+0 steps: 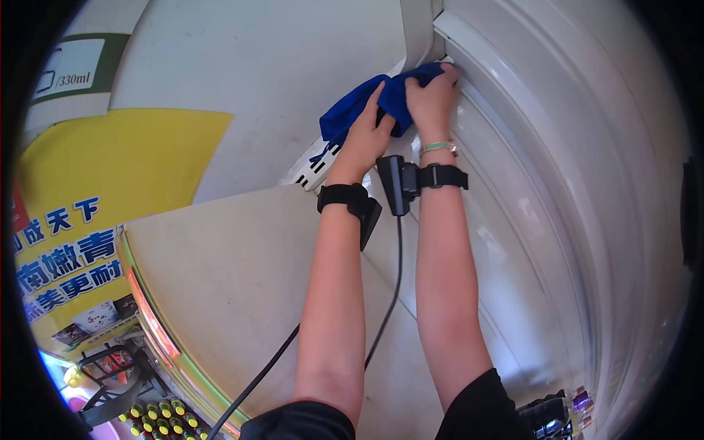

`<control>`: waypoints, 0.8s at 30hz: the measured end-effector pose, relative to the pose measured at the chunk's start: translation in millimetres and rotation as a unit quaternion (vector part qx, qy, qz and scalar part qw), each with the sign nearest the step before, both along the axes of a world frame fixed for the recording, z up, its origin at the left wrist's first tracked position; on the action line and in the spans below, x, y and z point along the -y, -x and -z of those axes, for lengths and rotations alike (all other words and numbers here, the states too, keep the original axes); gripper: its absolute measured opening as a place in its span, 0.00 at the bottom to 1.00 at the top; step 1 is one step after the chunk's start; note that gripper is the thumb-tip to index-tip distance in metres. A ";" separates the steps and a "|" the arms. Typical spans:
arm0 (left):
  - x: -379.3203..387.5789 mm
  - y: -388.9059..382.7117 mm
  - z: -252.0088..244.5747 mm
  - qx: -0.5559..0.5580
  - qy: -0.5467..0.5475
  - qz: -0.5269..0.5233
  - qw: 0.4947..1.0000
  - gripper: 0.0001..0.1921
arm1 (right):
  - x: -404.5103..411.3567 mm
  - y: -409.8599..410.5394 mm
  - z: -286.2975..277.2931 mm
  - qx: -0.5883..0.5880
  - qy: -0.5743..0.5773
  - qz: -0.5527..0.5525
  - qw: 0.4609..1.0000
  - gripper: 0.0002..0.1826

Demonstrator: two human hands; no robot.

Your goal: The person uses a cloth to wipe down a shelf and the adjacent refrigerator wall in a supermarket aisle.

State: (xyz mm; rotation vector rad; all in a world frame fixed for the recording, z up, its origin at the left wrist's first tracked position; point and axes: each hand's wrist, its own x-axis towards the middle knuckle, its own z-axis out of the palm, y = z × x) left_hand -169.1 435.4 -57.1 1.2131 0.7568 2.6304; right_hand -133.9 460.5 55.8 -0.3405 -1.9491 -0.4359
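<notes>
A bunched blue cloth lies high in the view, against the corner where a pale panel meets a ribbed white surface. My right hand grips its right end, with a green bracelet on the wrist. At the cloth's lower middle, my left hand has its index finger stretched along the fabric and other fingers partly under it; whether it pinches the cloth is unclear. Below the cloth's left end shows a white slotted strip. Both wrists carry black straps with devices and cables.
A yellow printed poster covers part of the left side. Bottles with yellow caps stand at lower left, near a black metal rack. The curved white ribbed surface fills the right. More bottles show at lower right.
</notes>
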 end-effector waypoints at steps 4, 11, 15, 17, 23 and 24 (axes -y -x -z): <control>-2.1 2.0 5.1 -0.009 0.016 -0.052 0.999 0.28 | -7.6 -9.3 24.8 0.040 -0.030 -0.041 0.998 0.28; -2.9 9.9 10.9 0.009 -0.044 -0.034 0.998 0.24 | -4.2 -16.7 48.5 0.086 0.087 -0.101 0.987 0.29; 8.5 12.9 14.3 0.019 -0.035 0.046 0.998 0.22 | -6.9 -20.6 55.4 0.083 0.106 -0.087 0.987 0.29; 8.4 10.0 8.8 0.021 -0.030 0.051 0.998 0.23 | -12.1 -19.3 38.6 0.084 0.096 -0.114 0.985 0.32; 3.2 7.3 8.2 0.014 0.030 0.000 0.999 0.25 | -5.0 -6.6 15.9 0.061 0.082 -0.053 0.993 0.39; 3.2 9.4 7.6 0.017 0.021 -0.002 1.000 0.25 | -4.5 -6.0 16.2 0.042 0.111 -0.068 0.991 0.41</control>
